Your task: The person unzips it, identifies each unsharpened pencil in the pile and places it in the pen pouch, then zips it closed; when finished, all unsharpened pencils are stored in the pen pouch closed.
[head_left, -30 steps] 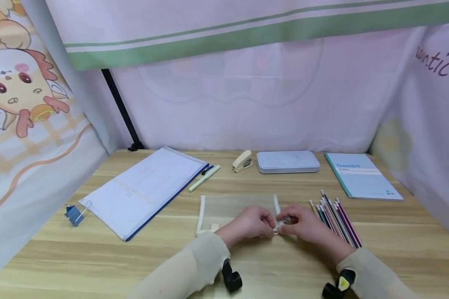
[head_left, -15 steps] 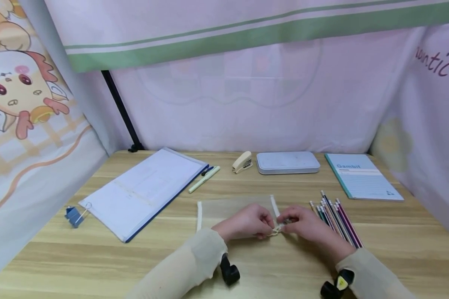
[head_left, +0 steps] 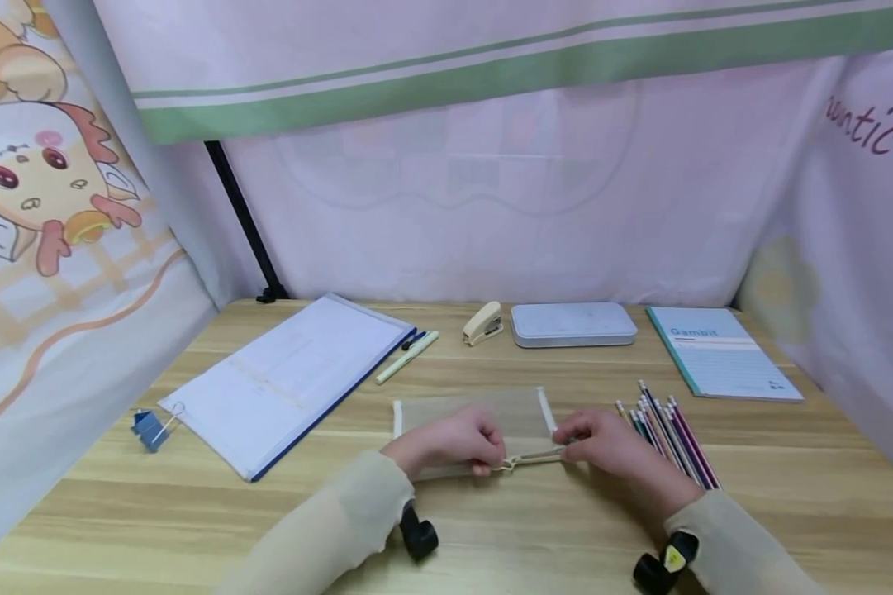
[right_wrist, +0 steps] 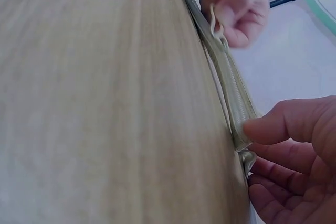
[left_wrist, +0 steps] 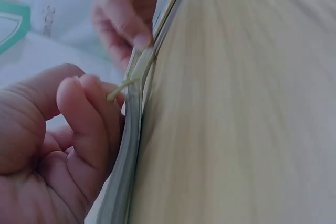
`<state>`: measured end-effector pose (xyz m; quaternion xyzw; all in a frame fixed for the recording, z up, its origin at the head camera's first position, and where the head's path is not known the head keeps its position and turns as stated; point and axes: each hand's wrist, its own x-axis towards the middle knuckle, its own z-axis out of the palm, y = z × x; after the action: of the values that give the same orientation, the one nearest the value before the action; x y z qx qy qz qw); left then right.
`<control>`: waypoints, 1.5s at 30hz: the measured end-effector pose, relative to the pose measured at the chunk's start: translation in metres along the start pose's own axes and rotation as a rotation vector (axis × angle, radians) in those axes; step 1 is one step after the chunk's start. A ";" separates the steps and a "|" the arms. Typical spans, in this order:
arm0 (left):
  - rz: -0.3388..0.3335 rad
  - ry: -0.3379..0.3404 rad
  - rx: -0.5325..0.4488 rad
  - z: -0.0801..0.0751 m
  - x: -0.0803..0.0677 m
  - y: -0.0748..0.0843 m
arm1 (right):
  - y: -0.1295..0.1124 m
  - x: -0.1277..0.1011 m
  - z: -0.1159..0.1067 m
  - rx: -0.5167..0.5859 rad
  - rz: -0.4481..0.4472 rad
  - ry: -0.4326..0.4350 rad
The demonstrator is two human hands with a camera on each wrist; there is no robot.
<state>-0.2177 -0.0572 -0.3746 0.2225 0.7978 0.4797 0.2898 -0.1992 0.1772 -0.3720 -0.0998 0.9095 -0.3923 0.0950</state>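
Note:
A sheer beige zip pouch [head_left: 519, 406] with white side edges lies flat on the table, its zipper edge nearest me. My left hand [head_left: 457, 440] pinches the cord pull [left_wrist: 118, 89] of the zipper, around the middle of that edge. In the right wrist view, the zipper tape [right_wrist: 235, 90] runs from the pull to my right hand [right_wrist: 294, 153]. That hand grips the pouch's right end between thumb and fingers. Right of the pull, in the head view, the two zipper edges look slightly apart. My left hand and forearm hide the pouch's lower left part.
Several pencils [head_left: 669, 434] lie just right of my right hand. Behind are a stapler [head_left: 483, 324], a pale tin case [head_left: 573, 324] and a notebook [head_left: 721, 351]. To the left lie a clipboard with paper [head_left: 290, 380], a pen [head_left: 407, 357] and a blue binder clip [head_left: 150, 430].
My left hand has moved left along the pouch's near edge with the zipper pull, away from my right hand. The right hand stays at the right end.

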 end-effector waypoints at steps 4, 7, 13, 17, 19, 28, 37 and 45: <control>-0.063 0.000 -0.027 -0.011 -0.018 -0.006 | 0.001 0.000 0.001 -0.002 -0.016 0.005; -0.102 0.030 0.018 -0.017 -0.034 -0.012 | 0.003 -0.001 0.002 -0.008 -0.028 0.011; -0.139 0.085 0.136 -0.025 -0.059 -0.017 | 0.004 -0.002 0.001 -0.045 0.019 0.032; -0.145 0.099 0.161 -0.031 -0.074 -0.020 | 0.006 -0.002 0.000 -0.053 0.027 0.040; -0.149 0.113 0.159 -0.036 -0.083 -0.023 | 0.005 -0.002 0.001 -0.065 0.029 0.047; -0.129 0.152 0.134 -0.050 -0.114 -0.035 | 0.001 -0.003 0.002 -0.068 0.062 0.056; -0.063 0.118 0.106 -0.060 -0.124 -0.042 | -0.005 0.001 0.005 -0.128 0.036 0.088; -0.035 0.151 0.156 -0.062 -0.135 -0.043 | -0.012 0.001 0.005 -0.149 0.055 0.084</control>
<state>-0.1637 -0.2010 -0.3564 0.1936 0.8561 0.4264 0.2187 -0.1975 0.1651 -0.3665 -0.0647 0.9417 -0.3248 0.0597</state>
